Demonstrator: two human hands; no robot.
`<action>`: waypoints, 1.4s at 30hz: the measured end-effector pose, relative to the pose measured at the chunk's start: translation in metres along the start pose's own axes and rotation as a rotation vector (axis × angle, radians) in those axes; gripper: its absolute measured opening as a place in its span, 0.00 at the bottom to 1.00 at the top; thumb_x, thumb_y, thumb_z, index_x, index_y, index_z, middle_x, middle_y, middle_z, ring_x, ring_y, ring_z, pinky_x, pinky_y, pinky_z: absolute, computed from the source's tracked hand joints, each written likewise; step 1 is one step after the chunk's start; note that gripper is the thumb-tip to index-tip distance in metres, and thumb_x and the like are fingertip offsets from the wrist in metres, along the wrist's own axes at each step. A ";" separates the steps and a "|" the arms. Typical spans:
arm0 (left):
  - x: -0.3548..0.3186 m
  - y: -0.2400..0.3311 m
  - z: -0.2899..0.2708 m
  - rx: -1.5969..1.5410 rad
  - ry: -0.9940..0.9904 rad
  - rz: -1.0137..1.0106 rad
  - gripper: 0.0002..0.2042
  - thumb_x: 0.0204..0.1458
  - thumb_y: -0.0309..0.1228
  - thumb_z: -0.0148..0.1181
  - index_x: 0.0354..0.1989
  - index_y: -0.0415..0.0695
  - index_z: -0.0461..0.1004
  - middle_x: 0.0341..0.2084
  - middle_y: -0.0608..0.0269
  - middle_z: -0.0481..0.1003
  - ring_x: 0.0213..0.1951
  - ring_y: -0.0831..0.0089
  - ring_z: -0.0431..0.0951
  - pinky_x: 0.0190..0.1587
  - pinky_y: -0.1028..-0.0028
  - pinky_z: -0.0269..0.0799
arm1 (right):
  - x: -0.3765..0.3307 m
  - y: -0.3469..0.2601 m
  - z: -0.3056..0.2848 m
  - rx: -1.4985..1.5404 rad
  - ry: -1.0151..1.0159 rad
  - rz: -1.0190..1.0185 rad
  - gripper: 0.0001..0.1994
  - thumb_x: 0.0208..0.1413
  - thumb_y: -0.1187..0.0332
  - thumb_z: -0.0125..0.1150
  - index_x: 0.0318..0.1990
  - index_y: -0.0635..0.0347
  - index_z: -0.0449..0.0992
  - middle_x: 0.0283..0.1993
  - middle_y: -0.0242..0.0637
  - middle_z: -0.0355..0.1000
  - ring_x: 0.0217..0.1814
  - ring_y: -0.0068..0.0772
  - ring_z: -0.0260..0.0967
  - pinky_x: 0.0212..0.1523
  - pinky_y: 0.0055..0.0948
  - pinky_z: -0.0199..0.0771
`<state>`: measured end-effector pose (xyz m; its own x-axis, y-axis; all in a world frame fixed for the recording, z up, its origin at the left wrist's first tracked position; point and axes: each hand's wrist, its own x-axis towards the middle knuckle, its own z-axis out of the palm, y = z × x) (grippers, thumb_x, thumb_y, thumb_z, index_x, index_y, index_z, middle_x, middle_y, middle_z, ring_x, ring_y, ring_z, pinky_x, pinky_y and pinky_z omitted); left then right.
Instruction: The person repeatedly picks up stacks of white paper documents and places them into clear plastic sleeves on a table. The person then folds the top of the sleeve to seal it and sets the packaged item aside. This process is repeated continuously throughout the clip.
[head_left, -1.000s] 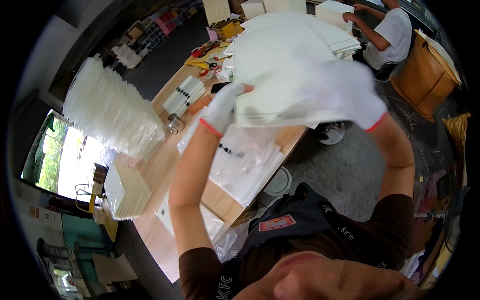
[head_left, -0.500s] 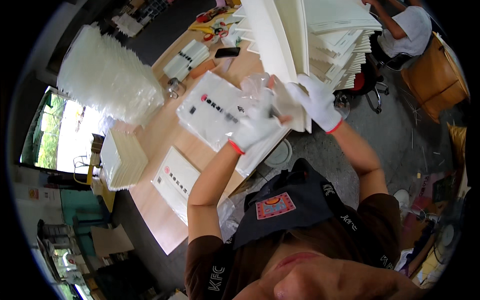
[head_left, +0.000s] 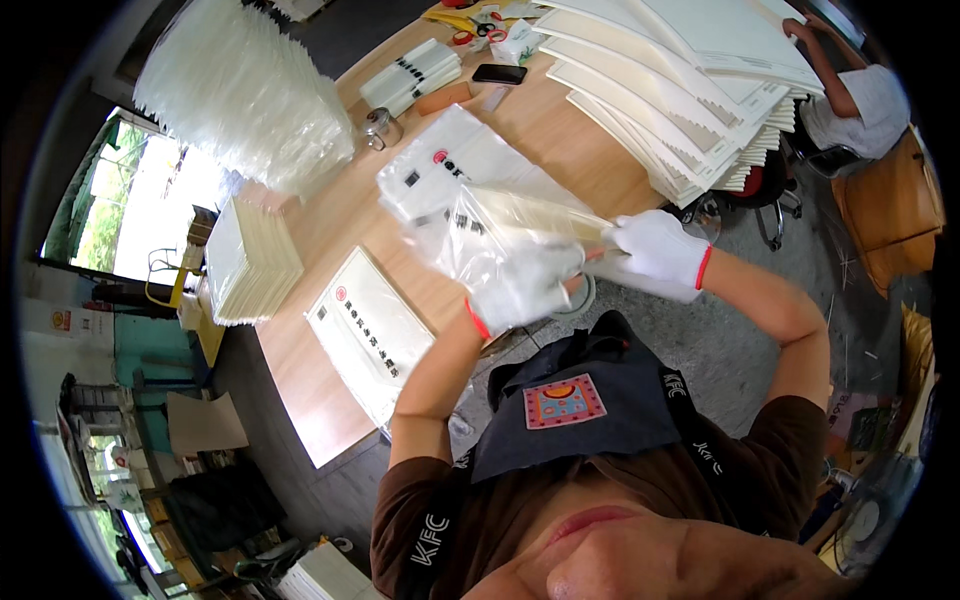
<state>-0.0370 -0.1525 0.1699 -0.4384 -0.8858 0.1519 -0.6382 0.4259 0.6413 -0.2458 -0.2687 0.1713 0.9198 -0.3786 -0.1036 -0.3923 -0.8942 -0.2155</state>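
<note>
Both my hands wear white gloves with red cuffs. My left hand (head_left: 522, 286), slightly blurred, grips a clear printed plastic bag (head_left: 478, 232) near the table's front edge. My right hand (head_left: 662, 248) has its fingers closed on a cream paper pad (head_left: 562, 218), which sits at least partly inside the bag; how far is hard to make out. Beneath and beyond the bag lies a pile of flat printed plastic bags (head_left: 455, 143). To the left, bagged cream pads (head_left: 362, 325) rest on the wooden table (head_left: 290, 365).
A fanned stack of cream pads (head_left: 690, 110) stands at the far right, near a seated person (head_left: 855, 110). Far left is a tall heap of plastic-wrapped sheets (head_left: 240, 100), with another cream stack (head_left: 250, 262) nearer. A phone (head_left: 499, 74), glass jar (head_left: 381, 128) and scissors (head_left: 484, 27) lie farther back.
My right hand has drawn a cream pad away from the fanned stack and toward me. The pad and a plastic bag have come together between my hands. The view has shifted somewhat.
</note>
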 end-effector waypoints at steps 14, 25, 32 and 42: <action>0.013 -0.015 0.011 -0.111 0.669 -0.132 0.16 0.42 0.14 0.49 0.40 0.41 0.76 0.27 0.54 0.77 0.24 0.72 0.75 0.27 0.75 0.71 | 0.061 -0.015 0.049 0.282 0.139 0.102 0.14 0.49 0.63 0.59 0.42 0.59 0.75 0.33 0.40 0.75 0.36 0.30 0.73 0.35 0.28 0.72; -0.038 -0.026 0.047 -0.285 0.615 -0.118 0.14 0.39 0.14 0.50 0.34 0.39 0.75 0.36 0.56 0.78 0.30 0.66 0.79 0.31 0.71 0.73 | 0.060 0.038 0.076 1.207 0.267 0.097 0.15 0.57 0.69 0.52 0.49 0.68 0.72 0.46 0.39 0.73 0.45 0.25 0.71 0.50 0.22 0.70; 0.032 0.007 0.054 -0.144 0.475 -0.026 0.15 0.42 0.17 0.51 0.39 0.41 0.74 0.29 0.51 0.75 0.31 0.61 0.77 0.36 0.69 0.72 | 0.091 -0.007 0.134 0.549 0.111 -0.022 0.20 0.60 0.60 0.39 0.56 0.59 0.64 0.48 0.38 0.68 0.51 0.33 0.65 0.55 0.34 0.64; -0.078 -0.025 0.139 0.423 0.459 -0.194 0.18 0.42 0.30 0.62 0.44 0.47 0.69 0.35 0.57 0.71 0.40 0.62 0.73 0.41 0.65 0.69 | 0.025 -0.013 0.134 0.141 0.076 0.594 0.14 0.53 0.58 0.51 0.44 0.52 0.70 0.27 0.37 0.74 0.29 0.45 0.73 0.30 0.45 0.70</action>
<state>-0.0752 -0.0680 0.0374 -0.0355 -0.9028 0.4286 -0.9135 0.2032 0.3525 -0.2189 -0.2350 0.0410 0.5395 -0.8231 -0.1772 -0.8311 -0.4867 -0.2691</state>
